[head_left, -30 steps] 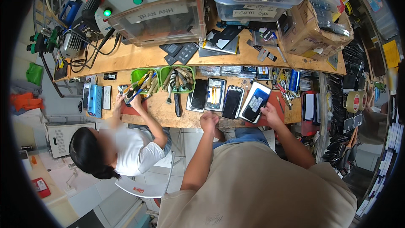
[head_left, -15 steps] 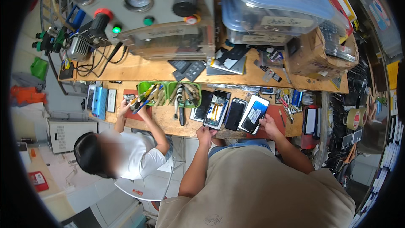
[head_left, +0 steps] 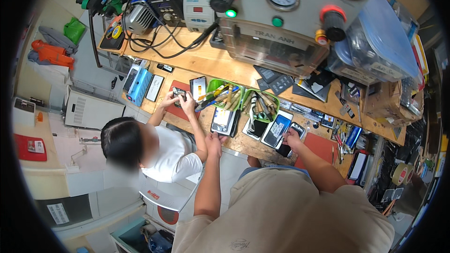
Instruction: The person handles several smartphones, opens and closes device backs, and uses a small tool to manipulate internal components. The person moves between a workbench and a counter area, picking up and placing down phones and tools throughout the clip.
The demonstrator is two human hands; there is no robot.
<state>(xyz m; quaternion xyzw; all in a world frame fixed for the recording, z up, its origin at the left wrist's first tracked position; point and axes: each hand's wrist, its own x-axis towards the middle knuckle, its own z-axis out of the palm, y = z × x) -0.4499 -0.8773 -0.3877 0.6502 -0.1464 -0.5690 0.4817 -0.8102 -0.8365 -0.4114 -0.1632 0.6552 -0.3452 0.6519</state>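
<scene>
My left hand [head_left: 214, 144] grips the near end of an opened smartphone [head_left: 222, 121], whose pale inside and yellow strips face up. The phone is over the bench's near part, beside the green tool tray. To the right, my right hand [head_left: 293, 139] has its fingers closed at the right edge of a blue-backed smartphone [head_left: 281, 125] with a white label. A white, phone-sized tray or box [head_left: 267, 139] lies under that phone. A dark phone [head_left: 283, 150] lies just below my right fingers, partly covered. Another phone [head_left: 298, 129] shows beyond them.
Green trays [head_left: 275, 114] hold several wooden-handled tools. On the left a co-worker [head_left: 171, 152] holds a small device over a red mat [head_left: 177, 108]. A grey machine with gauges [head_left: 276, 33] stands on the raised shelf, and another red mat [head_left: 317, 149] lies right of my right hand.
The opened phone has moved left with my left hand, toward the co-worker. My right hand and the blue-backed phone have shifted left past the dark phone. The view has turned left.
</scene>
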